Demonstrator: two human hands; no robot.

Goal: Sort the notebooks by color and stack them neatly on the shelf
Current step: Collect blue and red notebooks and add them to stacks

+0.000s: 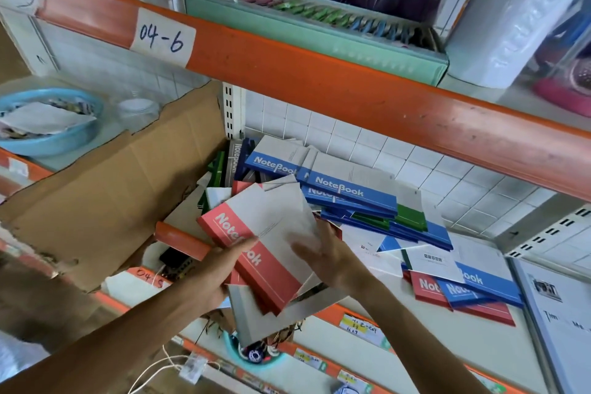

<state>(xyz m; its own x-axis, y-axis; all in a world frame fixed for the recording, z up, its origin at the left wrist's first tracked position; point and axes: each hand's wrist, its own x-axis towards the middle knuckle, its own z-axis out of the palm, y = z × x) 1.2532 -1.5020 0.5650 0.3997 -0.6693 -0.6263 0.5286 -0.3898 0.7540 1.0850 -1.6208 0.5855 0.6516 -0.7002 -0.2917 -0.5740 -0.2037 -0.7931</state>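
Observation:
A small stack of red notebooks (265, 253) sticks out over the front edge of the shelf (377, 307). My left hand (220, 269) grips its left side, thumb across the red cover. My right hand (329, 256) lies on the grey right half of the top cover with its fingers spread. Behind them, blue notebooks (348, 193) lie in a loose, slanted pile with green ones (411, 217) among them. At the right lie a red notebook (428, 286) and blue ones (479, 285), overlapping. More notebooks stand on edge at the back left (236, 163).
A torn cardboard sheet (121, 189) leans at the left of the shelf. An orange beam (319, 73) with the label 04-6 runs overhead. A blue basin (48, 121) sits far left. A white booklet (559, 313) lies at the right. Below hangs a teal cup (252, 355).

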